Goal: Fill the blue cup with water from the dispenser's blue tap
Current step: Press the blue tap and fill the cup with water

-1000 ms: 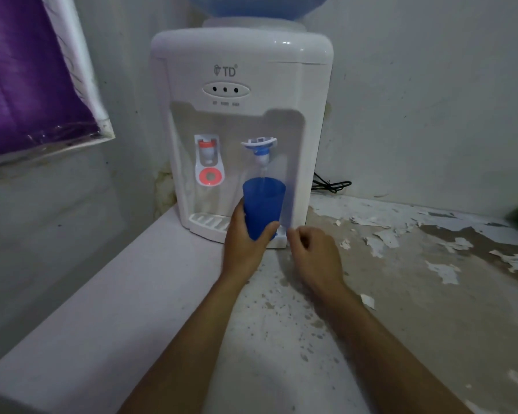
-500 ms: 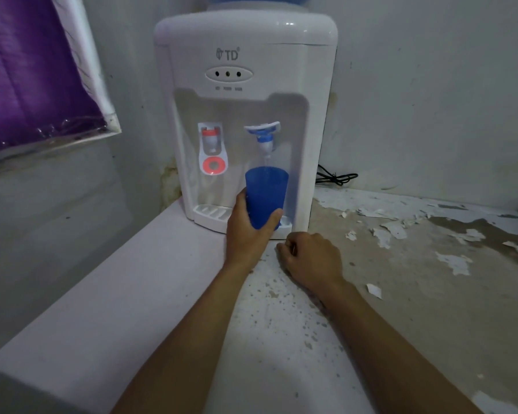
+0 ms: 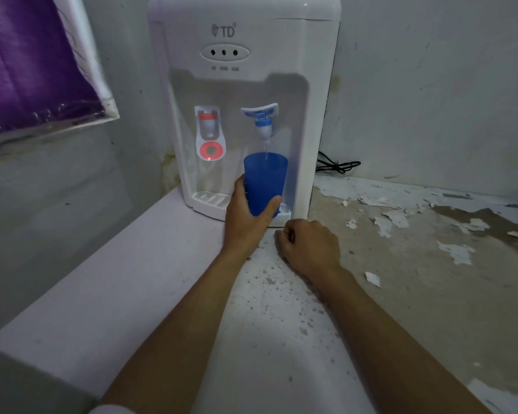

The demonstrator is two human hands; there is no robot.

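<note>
A white water dispenser (image 3: 245,40) stands against the wall. Its blue tap (image 3: 262,119) is on the right side of the recess, and a thin stream of water runs from it into the blue cup (image 3: 265,183). My left hand (image 3: 245,218) grips the cup from the lower left and holds it upright under the tap, above the drip tray (image 3: 210,201). On the counter just right of the cup rests my right hand (image 3: 310,248), curled into a loose fist with nothing in it.
A red tap (image 3: 209,131) sits left of the blue one. A black cable (image 3: 337,166) lies behind the dispenser on the right. The counter (image 3: 401,264) has peeling paint flakes. A purple curtain (image 3: 27,61) hangs at the upper left.
The view has tilted down and moved closer, so the dispenser sits higher in the frame. My right hand drew back slightly from the tray. The cup stays under the running tap.
</note>
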